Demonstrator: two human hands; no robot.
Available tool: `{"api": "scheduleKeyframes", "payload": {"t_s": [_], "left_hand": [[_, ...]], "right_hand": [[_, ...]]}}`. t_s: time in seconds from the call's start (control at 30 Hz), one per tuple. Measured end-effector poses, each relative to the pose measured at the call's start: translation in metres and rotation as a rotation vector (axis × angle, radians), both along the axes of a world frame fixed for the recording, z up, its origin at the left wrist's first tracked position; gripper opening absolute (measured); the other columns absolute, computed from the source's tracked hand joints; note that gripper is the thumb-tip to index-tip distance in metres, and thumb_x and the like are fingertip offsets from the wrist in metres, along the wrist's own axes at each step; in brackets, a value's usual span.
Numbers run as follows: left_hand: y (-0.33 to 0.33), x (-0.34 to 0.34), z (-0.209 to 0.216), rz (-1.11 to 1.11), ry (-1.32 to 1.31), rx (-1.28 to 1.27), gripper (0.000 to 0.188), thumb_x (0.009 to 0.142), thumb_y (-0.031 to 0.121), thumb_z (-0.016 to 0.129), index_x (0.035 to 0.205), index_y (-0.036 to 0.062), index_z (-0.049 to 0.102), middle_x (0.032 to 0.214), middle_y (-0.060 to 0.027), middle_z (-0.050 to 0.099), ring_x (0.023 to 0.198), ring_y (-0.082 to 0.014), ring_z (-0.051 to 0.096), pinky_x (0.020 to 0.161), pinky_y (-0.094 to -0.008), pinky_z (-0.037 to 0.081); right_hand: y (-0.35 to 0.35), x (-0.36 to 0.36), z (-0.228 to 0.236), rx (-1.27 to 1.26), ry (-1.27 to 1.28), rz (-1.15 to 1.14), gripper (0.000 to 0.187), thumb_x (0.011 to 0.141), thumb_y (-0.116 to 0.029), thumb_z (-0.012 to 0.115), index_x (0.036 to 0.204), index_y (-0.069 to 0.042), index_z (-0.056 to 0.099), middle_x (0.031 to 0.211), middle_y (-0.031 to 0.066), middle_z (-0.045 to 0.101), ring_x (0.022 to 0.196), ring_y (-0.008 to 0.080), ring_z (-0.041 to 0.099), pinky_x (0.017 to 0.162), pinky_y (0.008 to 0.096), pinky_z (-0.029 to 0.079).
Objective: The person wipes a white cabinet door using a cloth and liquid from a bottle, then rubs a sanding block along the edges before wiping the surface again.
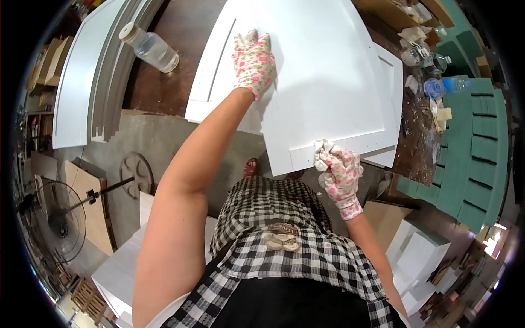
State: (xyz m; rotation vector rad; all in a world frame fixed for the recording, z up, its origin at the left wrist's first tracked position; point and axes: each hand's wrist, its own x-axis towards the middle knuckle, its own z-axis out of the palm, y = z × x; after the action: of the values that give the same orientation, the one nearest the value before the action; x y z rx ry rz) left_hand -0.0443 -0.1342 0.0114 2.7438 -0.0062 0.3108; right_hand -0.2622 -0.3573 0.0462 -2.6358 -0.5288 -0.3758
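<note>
A white panel with a recessed frame [328, 93] lies across the table in front of me, on top of other white panels [216, 65]. My left hand [254, 63], in a white glove with pink flowers, rests on the left part of the stack with its fingers apart and nothing held. At the near edge of the top panel, toward its right, my right hand [343, 175] wears a matching glove. It is closed on a crumpled white cloth [324, 154], which touches the panel's frame strip.
A glass bottle of clear liquid [153, 50] lies on the brown table [164, 87], beside stacked white panels [87, 82]. Plastic bottles [448, 86] and scraps clutter the right side, near green slatted panels [484, 147]. A black fan [60, 218] stands at the lower left.
</note>
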Motion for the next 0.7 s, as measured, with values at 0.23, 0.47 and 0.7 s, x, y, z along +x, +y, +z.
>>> {"api": "scheduleKeyframes", "payload": {"t_s": [0.23, 0.47, 0.7], "left_hand": [[-0.006, 0.0, 0.013, -0.029, 0.145, -0.039, 0.047, 0.091, 0.016, 0.048, 0.137, 0.0085, 0.045, 0.149, -0.0146, 0.03, 0.14, -0.0408, 0.019, 0.114, -0.05, 0.021], [-0.006, 0.001, 0.005, -0.003, 0.033, -0.104, 0.041, 0.088, 0.013, 0.053, 0.129, 0.0097, 0.051, 0.147, -0.0163, 0.033, 0.138, -0.0432, 0.023, 0.111, -0.0539, 0.023], [-0.006, 0.0, 0.007, 0.003, 0.056, -0.079, 0.04, 0.088, 0.013, 0.053, 0.128, 0.0099, 0.052, 0.147, -0.0157, 0.034, 0.138, -0.0431, 0.023, 0.111, -0.053, 0.024]], "right_hand": [[0.078, -0.012, -0.001, 0.012, 0.093, 0.38, 0.022, 0.08, -0.017, 0.065, 0.101, -0.022, 0.065, 0.114, 0.0008, 0.06, 0.099, 0.0229, 0.055, 0.085, 0.0431, 0.041], [0.046, -0.02, -0.002, 0.028, 0.086, 0.181, 0.03, 0.073, -0.014, 0.069, 0.102, -0.02, 0.066, 0.111, -0.0019, 0.06, 0.097, 0.0204, 0.056, 0.083, 0.0384, 0.039], [0.074, -0.015, 0.007, 0.18, 0.157, 0.448, 0.038, 0.069, -0.004, 0.062, 0.104, -0.015, 0.066, 0.112, 0.0007, 0.063, 0.098, 0.0184, 0.057, 0.085, 0.038, 0.044]]}}
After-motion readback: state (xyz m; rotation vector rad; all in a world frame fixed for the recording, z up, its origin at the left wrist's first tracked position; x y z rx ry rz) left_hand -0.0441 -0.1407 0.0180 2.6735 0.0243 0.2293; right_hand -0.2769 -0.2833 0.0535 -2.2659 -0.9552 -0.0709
